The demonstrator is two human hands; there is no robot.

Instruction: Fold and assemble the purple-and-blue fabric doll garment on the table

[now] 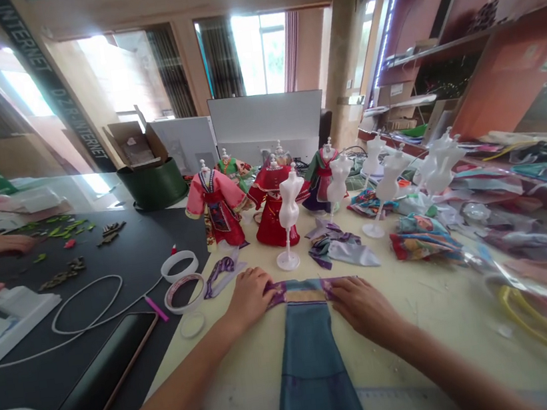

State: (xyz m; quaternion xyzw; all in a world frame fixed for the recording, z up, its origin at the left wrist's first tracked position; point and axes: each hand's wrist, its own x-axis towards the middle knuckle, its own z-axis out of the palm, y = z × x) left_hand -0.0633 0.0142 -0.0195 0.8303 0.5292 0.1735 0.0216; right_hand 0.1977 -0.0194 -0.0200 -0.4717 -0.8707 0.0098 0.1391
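A small doll skirt (311, 341) lies flat on the pale mat before me, teal with a tan waistband and purple patterned ends. My left hand (249, 297) has its fingers closed on the purple end at the left of the waistband. On the opposite side, my right hand (364, 299) grips the right purple end, its fingertips partly hidden. Just beyond the skirt stands a bare white mini mannequin (289, 213). A purple scrap of cloth (220, 272) lies beyond my left hand, and grey-purple doll clothing (342, 246) lies beyond my right.
Dressed mannequins, one in a pink robe (210, 203) and one in a red gown (275, 215), stand behind. Tape rolls (184, 292), a pink pen (156, 309) and a black phone-like device (109, 374) are at left. Another person's hand (7, 245) rests far left. Bagged fabrics (424, 239) crowd the right.
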